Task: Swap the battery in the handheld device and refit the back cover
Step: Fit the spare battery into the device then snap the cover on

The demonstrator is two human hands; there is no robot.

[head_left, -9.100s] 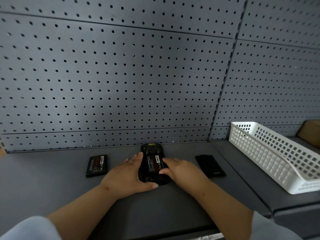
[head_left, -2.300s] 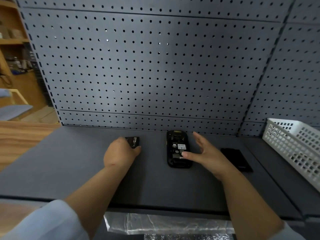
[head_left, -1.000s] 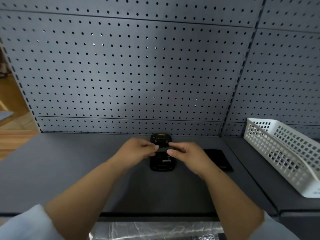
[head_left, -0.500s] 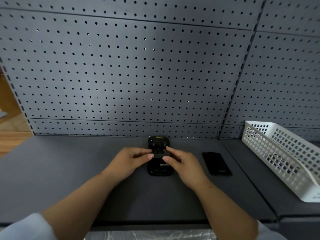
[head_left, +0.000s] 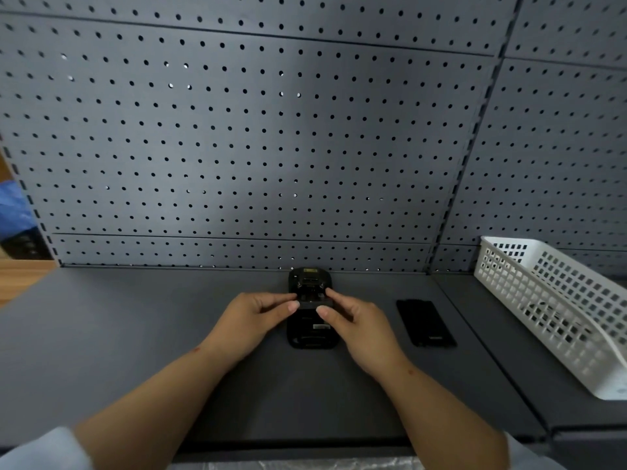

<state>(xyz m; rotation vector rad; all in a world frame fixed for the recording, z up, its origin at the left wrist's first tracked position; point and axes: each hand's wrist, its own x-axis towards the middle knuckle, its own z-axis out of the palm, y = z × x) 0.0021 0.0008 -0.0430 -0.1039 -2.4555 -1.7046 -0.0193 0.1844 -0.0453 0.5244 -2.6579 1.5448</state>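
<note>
A replacement battery (head_left: 311, 304) is being held over the open back of the handheld device (head_left: 311, 313), which is lying face down on the grey desk (head_left: 135, 334) close to the pegboard wall (head_left: 237, 130). The battery is being pinched at its two ends: the grip of the left hand (head_left: 252, 320) is clenched on its left end, the grip of the right hand (head_left: 353, 325) on its right end, thumb and forefinger in each case. Whether its far edge is already touching the device's contacts cannot be told from this view.

Compared with a couple of seconds ago, when the left hand was closing on this battery at the left of the desk and the compartment was lying bare, the battery is now being carried over the device, and over the last second it is being brought lower and squared to the bay. The old cell is therefore judged to be already out, and the insertion step is judged to be under way.

The back cover (head_left: 424, 323) is lying flat on the desk just right of the device, not yet refitted. A white plastic basket (head_left: 556, 307) is standing further right, untouched.
</note>
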